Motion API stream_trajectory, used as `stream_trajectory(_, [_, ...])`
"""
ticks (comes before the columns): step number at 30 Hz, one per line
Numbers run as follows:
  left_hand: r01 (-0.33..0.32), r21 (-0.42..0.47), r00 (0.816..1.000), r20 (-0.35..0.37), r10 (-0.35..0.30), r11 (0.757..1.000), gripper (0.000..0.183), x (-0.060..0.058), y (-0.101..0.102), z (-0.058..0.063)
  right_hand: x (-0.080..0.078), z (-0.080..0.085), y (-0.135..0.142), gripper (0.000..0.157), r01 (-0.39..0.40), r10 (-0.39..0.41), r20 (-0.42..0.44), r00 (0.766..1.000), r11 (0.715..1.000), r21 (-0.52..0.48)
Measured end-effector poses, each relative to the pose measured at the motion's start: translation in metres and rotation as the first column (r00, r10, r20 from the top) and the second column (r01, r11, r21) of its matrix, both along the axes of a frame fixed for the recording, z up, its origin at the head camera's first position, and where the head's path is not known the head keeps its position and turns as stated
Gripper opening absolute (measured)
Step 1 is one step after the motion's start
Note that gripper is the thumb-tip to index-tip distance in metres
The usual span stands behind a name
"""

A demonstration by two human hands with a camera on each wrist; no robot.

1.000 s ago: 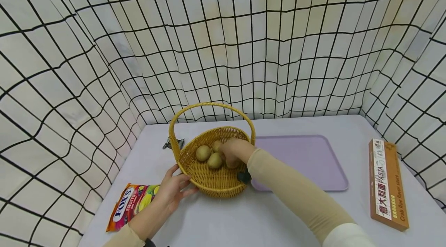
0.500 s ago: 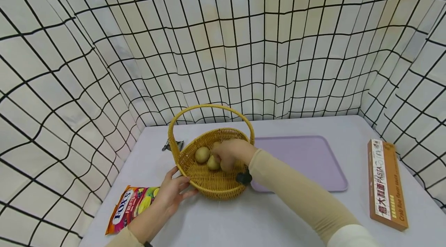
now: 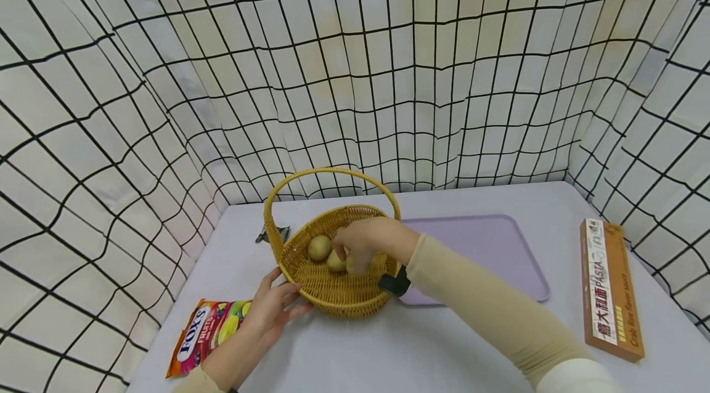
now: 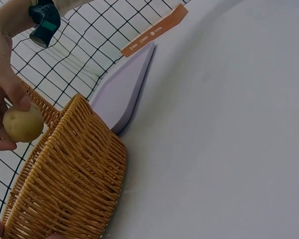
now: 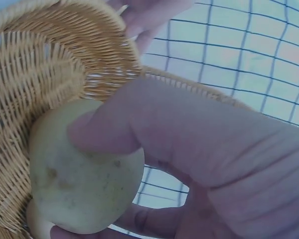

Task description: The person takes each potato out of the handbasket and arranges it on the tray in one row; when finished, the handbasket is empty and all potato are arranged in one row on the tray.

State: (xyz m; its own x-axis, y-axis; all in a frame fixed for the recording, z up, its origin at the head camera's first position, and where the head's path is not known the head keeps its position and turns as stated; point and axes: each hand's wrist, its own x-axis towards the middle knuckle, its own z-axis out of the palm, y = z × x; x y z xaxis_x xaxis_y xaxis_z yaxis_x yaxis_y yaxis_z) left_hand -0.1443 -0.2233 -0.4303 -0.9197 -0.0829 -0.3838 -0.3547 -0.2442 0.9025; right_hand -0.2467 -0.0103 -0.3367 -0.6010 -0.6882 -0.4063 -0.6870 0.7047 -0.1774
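A tan wicker basket [image 3: 338,300] with a tall arched handle stands on the table. My left hand [image 3: 272,310] holds its near left rim, fingers on the woven side. Over the basket, my right hand [image 3: 374,242] grips a potato [image 5: 87,172] between thumb and fingers. In the left wrist view this potato [image 4: 23,123] shows beside the top of the basket wall. Two more potatoes lie in the basket: a round potato [image 3: 319,247] at left and another potato [image 3: 336,262] partly behind the right hand's fingers.
Right of the basket lies a flat lilac tray [image 3: 477,257]. A pasta box [image 3: 612,291] is at the far right, and a Fox's candy bag [image 3: 208,331] at front left. Behind the basket is a small dark packet [image 3: 274,234]. Black netting [image 3: 416,85] surrounds the table.
My right hand has come up a little from the bottom of the basket with a potato in its fingers. The left hand stays on the rim, and the head view has shifted slightly.
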Motion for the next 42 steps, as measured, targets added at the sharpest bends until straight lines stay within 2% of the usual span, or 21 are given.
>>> stream_trajectory(3, [-0.009,0.004,1.0,0.0,0.009,1.0,0.084,0.001,-0.001,-0.001,0.005,0.007,0.002,0.023,0.004,-0.004,-0.015,1.0,1.0,-0.013])
stream_trajectory(11, [-0.02,0.011,1.0,0.006,0.02,1.0,0.084,0.001,-0.002,-0.003,0.017,0.025,0.015,0.026,0.061,-0.064,-0.05,0.997,0.996,-0.06])
stream_trajectory(15, [-0.02,0.016,1.0,0.014,0.02,1.0,0.085,0.0,-0.001,-0.005,0.02,0.033,0.029,0.025,0.072,-0.078,-0.038,0.996,0.989,-0.128])
stream_trajectory(19, [-0.021,0.012,1.0,0.018,0.021,1.0,0.085,-0.001,0.0,-0.006,0.021,0.042,0.047,0.027,0.05,-0.051,0.0,0.999,0.972,-0.228])
stream_trajectory(24, [-0.024,0.006,0.999,0.022,0.024,1.0,0.085,0.0,0.0,-0.006,0.026,0.051,0.07,0.024,0.027,-0.018,0.028,0.999,0.933,-0.358])
stream_trajectory(28, [-0.031,0.014,0.999,0.029,0.031,0.999,0.086,0.001,-0.003,-0.005,0.031,0.055,0.084,0.025,0.031,-0.016,0.04,0.999,0.907,-0.42])
stream_trajectory(34, [-0.039,0.009,0.998,0.04,0.038,0.999,0.086,0.001,-0.005,-0.005,0.032,0.052,0.108,0.029,0.106,-0.079,0.076,0.994,0.865,-0.491])
stream_trajectory(37, [-0.036,0.01,0.999,0.041,0.035,0.999,0.086,0.0,-0.004,-0.004,0.028,0.045,0.12,0.031,0.167,-0.11,0.135,0.985,0.821,-0.546])
stream_trajectory(42, [-0.028,0.015,0.999,0.032,0.027,1.0,0.085,-0.002,-0.001,-0.004,0.019,0.025,0.14,0.029,0.251,-0.102,0.261,0.96,0.728,-0.638])
